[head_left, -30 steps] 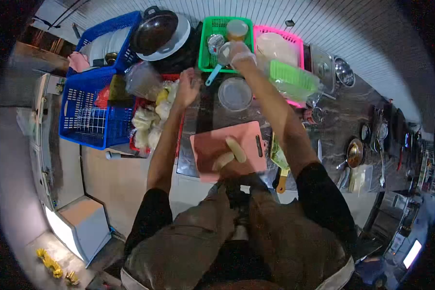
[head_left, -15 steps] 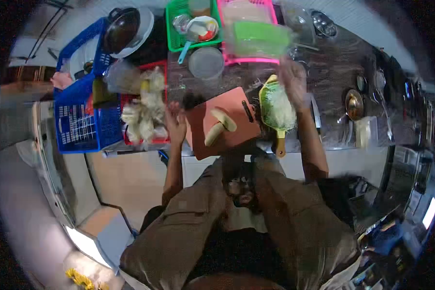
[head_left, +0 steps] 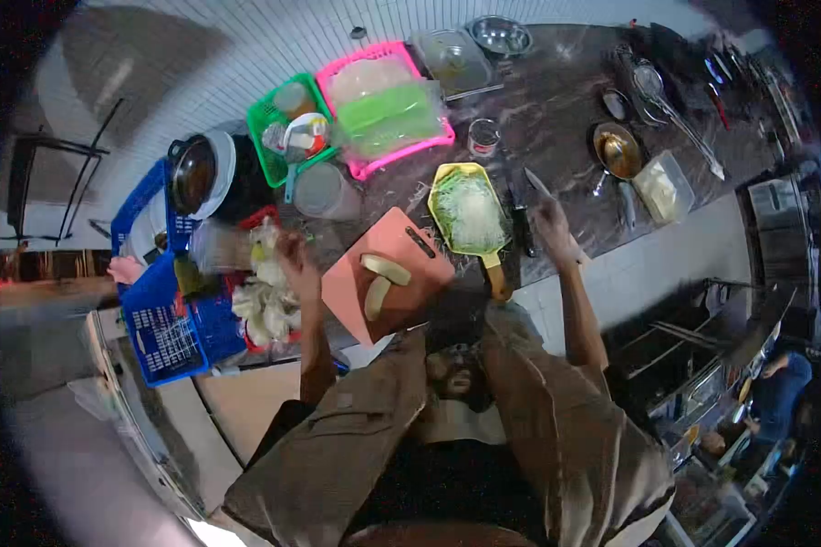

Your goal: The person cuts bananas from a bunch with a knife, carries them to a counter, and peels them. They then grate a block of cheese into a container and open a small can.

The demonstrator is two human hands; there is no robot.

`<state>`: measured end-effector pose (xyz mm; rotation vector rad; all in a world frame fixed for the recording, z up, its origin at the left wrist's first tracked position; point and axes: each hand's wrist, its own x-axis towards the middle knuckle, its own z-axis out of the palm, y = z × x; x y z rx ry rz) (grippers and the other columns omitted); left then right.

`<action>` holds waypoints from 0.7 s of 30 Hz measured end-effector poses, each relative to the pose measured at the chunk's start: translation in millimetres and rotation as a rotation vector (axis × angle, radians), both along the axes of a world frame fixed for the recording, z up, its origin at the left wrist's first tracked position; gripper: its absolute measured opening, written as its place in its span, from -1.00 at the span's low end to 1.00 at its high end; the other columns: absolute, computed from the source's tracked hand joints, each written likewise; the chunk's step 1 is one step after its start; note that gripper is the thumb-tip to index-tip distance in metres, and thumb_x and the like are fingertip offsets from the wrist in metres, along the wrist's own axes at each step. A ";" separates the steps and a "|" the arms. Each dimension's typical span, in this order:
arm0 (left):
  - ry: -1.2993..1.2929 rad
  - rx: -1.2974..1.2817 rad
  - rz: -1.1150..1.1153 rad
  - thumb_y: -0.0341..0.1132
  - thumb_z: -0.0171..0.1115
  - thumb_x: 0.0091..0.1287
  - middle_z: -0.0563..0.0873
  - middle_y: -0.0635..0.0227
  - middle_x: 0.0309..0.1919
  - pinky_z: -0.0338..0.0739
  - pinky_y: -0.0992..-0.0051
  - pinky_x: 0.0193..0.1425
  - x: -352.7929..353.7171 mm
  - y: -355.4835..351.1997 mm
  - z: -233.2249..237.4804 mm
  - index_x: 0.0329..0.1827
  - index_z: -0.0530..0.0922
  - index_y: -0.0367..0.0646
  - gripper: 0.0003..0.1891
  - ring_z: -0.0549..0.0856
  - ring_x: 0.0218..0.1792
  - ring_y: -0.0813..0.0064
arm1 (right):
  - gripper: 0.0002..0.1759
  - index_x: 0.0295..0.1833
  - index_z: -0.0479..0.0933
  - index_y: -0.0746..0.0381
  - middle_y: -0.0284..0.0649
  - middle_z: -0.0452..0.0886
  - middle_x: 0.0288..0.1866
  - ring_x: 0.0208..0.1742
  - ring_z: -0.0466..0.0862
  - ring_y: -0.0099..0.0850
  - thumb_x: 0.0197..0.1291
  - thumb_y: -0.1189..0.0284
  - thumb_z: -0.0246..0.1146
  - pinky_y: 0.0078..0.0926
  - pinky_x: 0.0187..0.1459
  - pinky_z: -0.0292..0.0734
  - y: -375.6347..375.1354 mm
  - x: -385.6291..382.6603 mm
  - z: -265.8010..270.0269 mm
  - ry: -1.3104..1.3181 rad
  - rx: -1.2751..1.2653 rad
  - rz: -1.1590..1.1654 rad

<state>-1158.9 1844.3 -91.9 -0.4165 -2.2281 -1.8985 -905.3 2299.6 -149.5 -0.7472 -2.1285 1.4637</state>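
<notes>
My right hand [head_left: 554, 232] is closed round a small knife [head_left: 538, 184], its blade pointing away and slightly left over the counter. To its left lies a yellow-green strainer [head_left: 470, 214] with a brown handle, heaped with fine white shreds. My left hand [head_left: 296, 260] hovers with fingers apart, holding nothing, between a red basket [head_left: 263, 217] and a pink cutting board [head_left: 410, 290]. Two pale, peeled, elongated pieces rest on the board, one piece [head_left: 386, 269] nearly touching the other piece [head_left: 377, 299]. A dark-handled knife [head_left: 523, 232] lies beside the strainer.
A blue crate [head_left: 169, 342] stands at left. Behind are a green basket [head_left: 265, 155], a pink basket [head_left: 397, 164] holding a green packet, and a tin [head_left: 483, 137]. Rightward sit a metal bowl [head_left: 618, 150] and a plastic tub [head_left: 663, 189]. A person [head_left: 783, 387] is far right.
My view has turned, shifting the counter in the picture. My right hand has moved from beside the strainer's far part towards the counter's front and now holds a small knife. The left hand remains near the board.
</notes>
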 end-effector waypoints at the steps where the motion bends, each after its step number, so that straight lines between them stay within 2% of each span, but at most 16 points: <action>1: 0.003 -0.002 -0.023 -0.44 0.05 0.41 0.48 0.26 0.10 0.38 0.45 0.24 3.6 10.7 13.5 0.37 0.24 -0.25 -0.53 0.49 0.10 0.45 | -0.66 0.01 0.48 0.30 -0.15 0.56 -0.27 -0.14 0.58 -0.30 0.18 0.36 0.30 -0.35 -0.07 0.48 4.6 -30.4 -0.5 -0.107 0.220 -0.035; 3: -0.048 -0.094 0.028 -0.39 0.09 0.43 0.49 0.25 0.09 0.35 0.44 0.27 24.0 23.2 53.1 0.33 0.27 -0.27 -0.56 0.49 0.11 0.44 | -0.38 0.14 0.46 0.30 -0.03 0.61 -0.05 -0.01 0.60 -0.16 0.00 0.21 0.41 -0.30 0.07 0.48 22.6 -79.7 32.9 -0.249 0.339 0.132; 4: 0.039 -0.170 0.066 -0.36 0.12 0.42 0.49 0.25 0.05 0.36 0.40 0.25 2.0 -6.8 -1.7 0.31 0.29 -0.30 -0.56 0.50 0.06 0.41 | -0.28 0.20 0.45 0.30 0.02 0.60 0.03 0.06 0.60 -0.11 -0.05 0.16 0.43 -0.29 0.12 0.48 33.7 -100.4 41.7 -0.232 0.388 0.241; 5: 0.016 -0.265 0.069 -0.33 0.13 0.42 0.49 0.24 0.04 0.36 0.38 0.24 14.4 -7.8 18.0 0.31 0.28 -0.31 -0.54 0.50 0.05 0.39 | -0.23 0.24 0.43 0.28 0.04 0.60 0.07 0.14 0.58 -0.09 -0.05 0.10 0.43 -0.25 0.20 0.44 38.9 -113.4 54.3 -0.177 0.285 0.294; 7: -0.033 -0.226 0.163 -0.28 0.13 0.43 0.49 0.21 0.01 0.36 0.35 0.23 47.8 0.6 47.1 0.35 0.23 -0.32 -0.49 0.50 0.03 0.33 | -0.16 0.26 0.42 0.26 0.04 0.60 0.09 0.17 0.57 -0.07 -0.11 0.05 0.47 -0.20 0.23 0.41 54.9 -139.9 30.6 -0.247 0.510 0.201; 8: -0.172 -0.253 0.227 -0.27 0.14 0.43 0.48 0.16 0.10 0.39 0.37 0.22 47.1 -40.9 9.6 0.35 0.21 -0.32 -0.47 0.50 0.09 0.32 | -0.16 0.26 0.42 0.26 0.04 0.60 0.09 0.17 0.57 -0.07 -0.11 0.05 0.47 -0.20 0.23 0.41 57.8 -150.5 30.4 -0.234 0.501 0.187; 9: -0.104 -0.078 0.074 -0.30 0.15 0.42 0.49 0.14 0.16 0.44 0.37 0.20 49.2 -79.8 -10.7 0.38 0.21 -0.30 -0.46 0.51 0.13 0.31 | -0.22 0.17 0.46 0.28 0.06 0.62 0.03 0.11 0.60 -0.03 -0.13 0.08 0.49 -0.17 0.17 0.46 59.7 -159.9 31.6 -0.193 0.427 0.238; 10: -0.119 -0.455 0.355 -0.35 0.15 0.42 0.53 0.12 0.15 0.48 0.34 0.18 84.8 -52.2 36.6 0.36 0.23 -0.31 -0.49 0.54 0.13 0.30 | -0.28 0.08 0.50 0.30 0.08 0.64 -0.02 0.05 0.63 0.01 -0.16 0.10 0.51 -0.15 0.10 0.51 65.1 -168.1 34.8 -0.152 0.360 0.274; 11: -0.081 -0.294 0.171 -0.38 0.15 0.41 0.57 0.13 0.09 0.49 0.34 0.15 77.1 -108.1 -4.3 0.35 0.26 -0.28 -0.51 0.56 0.08 0.29 | -0.26 0.04 0.51 0.32 0.08 0.65 -0.06 0.00 0.65 -0.02 -0.19 0.06 0.52 -0.16 0.07 0.53 65.9 -170.7 28.0 -0.149 0.416 0.250; 12: 0.030 -0.301 0.281 -0.38 0.16 0.40 0.56 0.11 0.11 0.50 0.35 0.14 89.1 -102.1 -4.8 0.36 0.27 -0.25 -0.51 0.55 0.10 0.28 | -0.26 0.01 0.53 0.30 0.05 0.67 -0.12 -0.04 0.67 -0.08 -0.24 0.05 0.55 -0.19 0.03 0.55 64.1 -165.9 40.9 -0.106 0.254 0.249; 13: 0.076 -0.472 0.248 -0.41 0.15 0.40 0.55 0.06 0.14 0.48 0.34 0.16 80.3 -178.1 -55.0 0.38 0.25 -0.22 -0.50 0.55 0.11 0.26 | -0.28 -0.01 0.54 0.30 0.01 0.68 -0.18 -0.15 0.70 -0.16 -0.26 0.09 0.58 -0.24 -0.07 0.59 71.2 -176.2 18.8 0.063 0.369 0.273; 14: 0.060 -0.388 0.342 -0.39 0.15 0.39 0.51 0.01 0.17 0.44 0.30 0.21 119.5 -114.1 0.3 0.40 0.21 -0.23 -0.46 0.54 0.12 0.22 | -0.33 -0.05 0.56 0.30 -0.03 0.69 -0.21 -0.19 0.70 -0.20 -0.29 0.15 0.59 -0.26 -0.11 0.59 74.7 -185.1 -16.6 0.136 0.168 0.309; 15: -0.066 -0.346 0.246 -0.29 0.15 0.41 0.47 -0.03 0.20 0.44 0.27 0.22 120.8 -145.7 -10.1 0.43 0.18 -0.22 -0.42 0.54 0.12 0.19 | -0.33 -0.08 0.58 0.29 -0.04 0.68 -0.22 -0.20 0.70 -0.17 -0.34 0.17 0.60 -0.24 -0.10 0.58 80.3 -227.5 -123.4 0.358 -0.324 0.268; 17: 0.087 -0.333 0.273 -0.19 0.14 0.42 0.46 -0.05 0.20 0.49 0.23 0.17 131.9 -161.5 -30.0 0.42 0.17 -0.26 -0.40 0.54 0.12 0.17 | -0.27 -0.04 0.57 0.27 -0.05 0.68 -0.23 -0.16 0.68 -0.15 -0.40 0.16 0.61 -0.20 -0.05 0.55 70.0 -192.6 -28.7 0.052 0.145 0.179; 19: -0.128 -0.394 0.384 -0.20 0.12 0.43 0.46 -0.06 0.19 0.52 0.20 0.14 154.1 -106.7 12.5 0.40 0.17 -0.32 -0.41 0.53 0.12 0.15 | -0.22 0.13 0.51 0.22 -0.05 0.64 -0.06 0.04 0.63 -0.15 -0.29 0.21 0.60 -0.24 0.09 0.51 75.1 -189.8 -22.3 -0.021 0.164 0.238; 21: -0.006 -0.218 0.272 -0.14 0.13 0.42 0.47 -0.02 0.17 0.54 0.21 0.13 137.7 -122.1 -23.5 0.38 0.19 -0.33 -0.39 0.55 0.10 0.15 | -0.27 0.09 0.53 0.23 -0.09 0.64 -0.08 -0.03 0.63 -0.18 -0.30 0.24 0.59 -0.24 0.03 0.55 81.9 -191.4 -40.4 -0.016 0.251 0.195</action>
